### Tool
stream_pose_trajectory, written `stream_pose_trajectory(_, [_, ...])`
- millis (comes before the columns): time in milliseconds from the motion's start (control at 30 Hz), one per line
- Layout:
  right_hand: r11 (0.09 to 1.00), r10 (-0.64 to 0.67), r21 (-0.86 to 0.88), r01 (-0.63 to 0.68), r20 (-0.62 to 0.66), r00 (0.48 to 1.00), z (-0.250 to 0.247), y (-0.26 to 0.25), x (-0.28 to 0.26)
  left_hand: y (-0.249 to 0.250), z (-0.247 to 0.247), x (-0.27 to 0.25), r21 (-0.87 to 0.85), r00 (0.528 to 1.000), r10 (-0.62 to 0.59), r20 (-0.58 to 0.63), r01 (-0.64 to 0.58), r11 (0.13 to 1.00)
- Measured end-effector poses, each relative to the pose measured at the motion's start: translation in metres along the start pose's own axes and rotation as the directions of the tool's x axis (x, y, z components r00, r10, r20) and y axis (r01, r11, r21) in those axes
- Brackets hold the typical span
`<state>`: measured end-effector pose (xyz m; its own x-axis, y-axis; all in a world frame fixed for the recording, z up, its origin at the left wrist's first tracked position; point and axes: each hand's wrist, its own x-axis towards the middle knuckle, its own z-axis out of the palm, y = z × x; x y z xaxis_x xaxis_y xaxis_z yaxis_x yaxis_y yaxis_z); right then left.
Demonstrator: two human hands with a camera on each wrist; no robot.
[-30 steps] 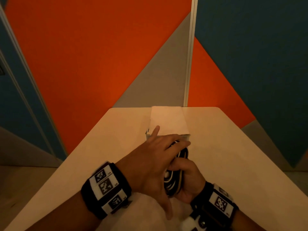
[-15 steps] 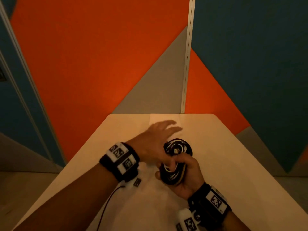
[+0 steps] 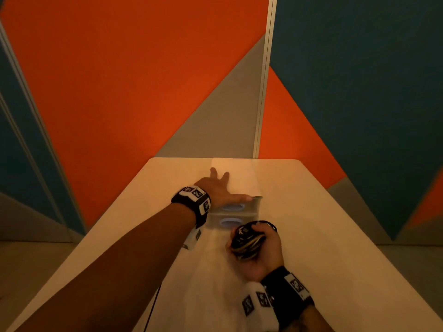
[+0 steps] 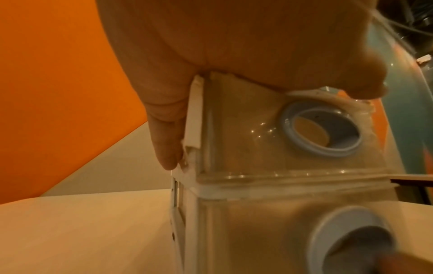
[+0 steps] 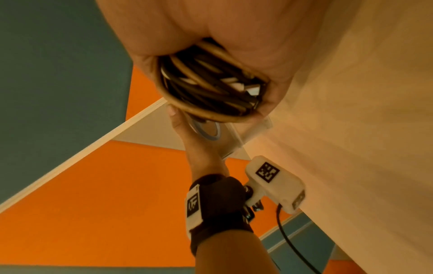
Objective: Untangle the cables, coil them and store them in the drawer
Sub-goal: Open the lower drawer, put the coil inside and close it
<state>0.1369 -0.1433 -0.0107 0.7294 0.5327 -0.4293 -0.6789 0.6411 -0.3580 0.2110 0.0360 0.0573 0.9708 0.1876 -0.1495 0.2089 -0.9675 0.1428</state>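
While left hand [image 3: 219, 188] steadies drawer unit [image 4: 269, 148] — right hand [image 3: 260, 250] grips coiled cables [image 3: 247, 238].

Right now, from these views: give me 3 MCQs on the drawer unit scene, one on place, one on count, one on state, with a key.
1. Where is the left hand?
A. flat on top of the drawer unit
B. inside a drawer
C. on the bare table

2. How many blue ring pulls show on the unit's front?
A. one
B. two
C. four

3. What state is the cable bundle in?
A. spread loose on the table
B. coiled and gripped in the right hand
C. already in a drawer

Key: 1 A, the palm lies on the unit's top in the head and left wrist views. 2 B, two rings are stacked one above the other. 3 B, the fingers wrap the coil, and both drawer fronts look closed.
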Motion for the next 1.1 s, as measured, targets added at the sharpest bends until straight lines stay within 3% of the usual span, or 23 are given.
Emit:
stream_pose_trajectory(300, [0.987,-0.147,0.059,0.151,-0.064,0.987,0.021,0.007,0.003,-0.001,0.002,0.001,0.052,1.0,0.013,-0.017,-0.012,0.999])
stream_pose_trajectory(667, [0.996,-0.089,0.03,0.088,0.045,0.995,-0.023,0.033,-0.055,0.001,-0.003,0.0,0.021,0.999,0.011,0.053,-0.012,1.0])
stream_pose_trajectory(1100, [0.994,-0.07,0.085,0.073,-0.04,0.997,-0.041,0.063,-0.11,-0.001,-0.001,0.005,0.016,0.998,0.018,0.054,-0.019,1.0])
